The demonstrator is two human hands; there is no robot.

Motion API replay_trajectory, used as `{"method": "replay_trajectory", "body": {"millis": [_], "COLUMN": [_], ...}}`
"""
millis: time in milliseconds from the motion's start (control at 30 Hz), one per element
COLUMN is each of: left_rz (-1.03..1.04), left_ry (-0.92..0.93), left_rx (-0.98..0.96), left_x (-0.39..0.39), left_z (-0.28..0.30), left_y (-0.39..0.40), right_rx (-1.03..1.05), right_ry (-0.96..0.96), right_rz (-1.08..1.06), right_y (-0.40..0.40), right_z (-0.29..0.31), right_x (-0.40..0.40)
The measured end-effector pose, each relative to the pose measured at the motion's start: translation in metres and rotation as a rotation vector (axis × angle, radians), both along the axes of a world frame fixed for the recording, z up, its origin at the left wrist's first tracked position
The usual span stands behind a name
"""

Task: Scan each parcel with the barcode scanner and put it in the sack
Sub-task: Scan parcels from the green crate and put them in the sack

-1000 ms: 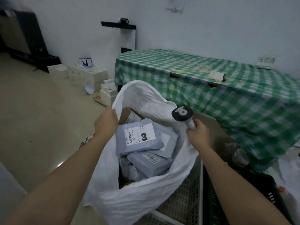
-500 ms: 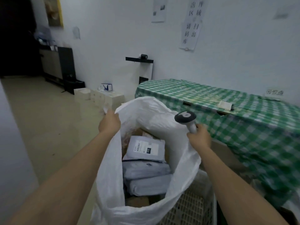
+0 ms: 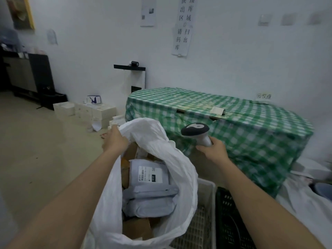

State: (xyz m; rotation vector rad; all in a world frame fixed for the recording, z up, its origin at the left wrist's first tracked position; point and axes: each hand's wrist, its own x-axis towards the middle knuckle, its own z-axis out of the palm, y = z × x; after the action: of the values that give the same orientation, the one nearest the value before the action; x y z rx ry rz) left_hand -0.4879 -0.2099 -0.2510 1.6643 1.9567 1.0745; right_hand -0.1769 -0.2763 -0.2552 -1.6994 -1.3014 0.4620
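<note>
Just below my left hand (image 3: pixel 115 141), inside the sack (image 3: pixel 150 135), I read "010" on the black patch of the top grey parcel's label (image 3: pixel 152 175); its barcode digits blur. Above my right hand (image 3: pixel 212 149), the wall sign (image 3: pixel 183 27) reads 出库区域 and 请扫码出库. A small wall tag (image 3: pixel 263 96) shows 回收, the rest unclear.

dim, flat indoor light with a cool bluish-green cast; no clear source shows, and shadows are soft and faint. the far left corner falls into near black. the whole frame is slightly soft, with smeared detail on the wall notices (image 3: pixel 184 26) and the green checked cloth (image 3: pixel 233 123) (the characters stay just readable). wide-angle bending curves the edges and stretches the forearms at the bottom. the pale floor (image 3: pixel 36 150) carries a weak sheen.
</note>
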Motion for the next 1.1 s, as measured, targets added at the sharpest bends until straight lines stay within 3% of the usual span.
{"method": "replay_trajectory", "body": {"millis": [67, 167, 367, 500, 633, 900, 1100], "left_rz": [0.076, 0.022, -0.269, -0.482, -0.59, -0.724, -0.77], "left_ry": [0.126, 0.178, 0.158, 0.164, 0.123, 0.126, 0.194], "left_rx": [0.062, 0.152, 0.191, 0.155, 0.104, 0.168, 0.243], "left_x": [0.015, 0.046, 0.133, 0.21, 0.295, 0.443, 0.509], "left_z": [0.002, 0.012, 0.029, 0.043, 0.062, 0.077, 0.057], "left_y": [-0.003, -0.01, -0.014, -0.006, 0.014, 0.106, 0.168], "right_rx": [-0.007, 0.001, -0.065, -0.158, -0.125, -0.112, -0.123], "right_ry": [-0.029, -0.055, -0.069, 0.018, 0.087, -0.274, -0.439], "right_rz": [-0.012, -0.005, 0.028, -0.033, -0.132, -0.261, -0.328], "right_y": [-0.009, -0.023, -0.043, -0.044, -0.03, 0.056, 0.144], "right_z": [0.002, 0.009, 0.037, 0.054, 0.07, 0.094, 0.072], "right_x": [0.009, 0.023, 0.067, 0.123, 0.185, 0.32, 0.374]}}
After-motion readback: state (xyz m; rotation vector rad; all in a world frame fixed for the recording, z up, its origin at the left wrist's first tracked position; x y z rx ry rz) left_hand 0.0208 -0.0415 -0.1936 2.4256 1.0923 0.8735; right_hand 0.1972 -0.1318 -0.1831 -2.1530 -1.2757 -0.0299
